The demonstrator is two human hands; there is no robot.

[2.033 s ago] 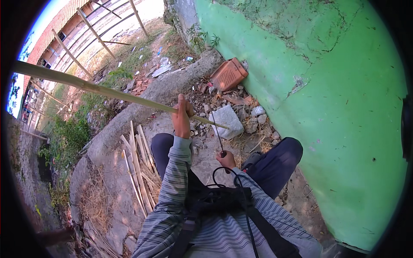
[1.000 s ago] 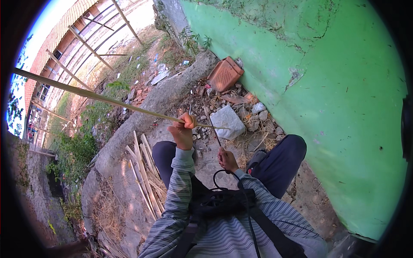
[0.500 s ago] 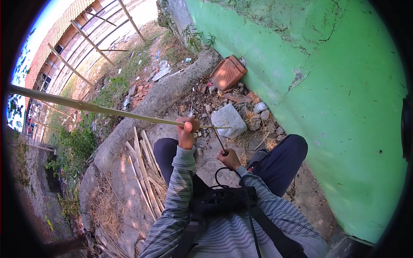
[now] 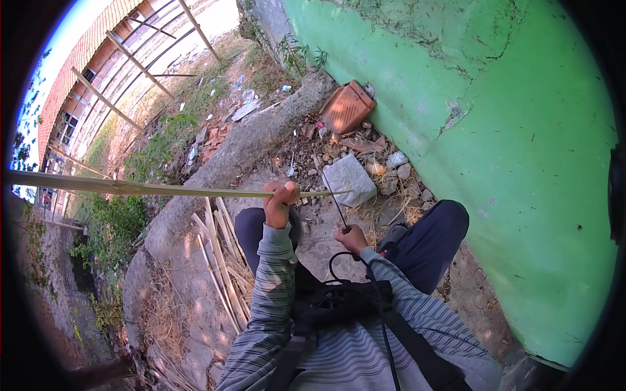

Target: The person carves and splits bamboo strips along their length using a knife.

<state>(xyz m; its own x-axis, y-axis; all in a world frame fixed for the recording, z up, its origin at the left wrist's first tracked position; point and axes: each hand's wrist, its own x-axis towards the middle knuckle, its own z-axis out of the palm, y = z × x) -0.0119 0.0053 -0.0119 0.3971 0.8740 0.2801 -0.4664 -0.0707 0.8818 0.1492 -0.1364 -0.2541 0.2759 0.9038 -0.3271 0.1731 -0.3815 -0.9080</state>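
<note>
From the head camera we see our left hand (image 4: pixel 280 203) wrapped in a fist around a long pale bamboo strip (image 4: pixel 163 189), which runs level from the far left of the picture to a split end just past the fist, above the grey stone block (image 4: pixel 350 180). Our right hand (image 4: pixel 353 239) is clenched on the handle of a thin dark blade (image 4: pixel 334 203), whose tip rises to meet the strip near that end. We judge this to be the paring or splitting of the strip: the next stroke calls for a firm hold with the left hand and a steady run of the blade along the grain, kept away from the fingers. More cut strips (image 4: pixel 222 260) lie on the ground beside our left knee. We see no containers, only a reddish clay block (image 4: pixel 347 106) lying against the foot of the green wall (image 4: pixel 508 143), amid rubble.
</note>
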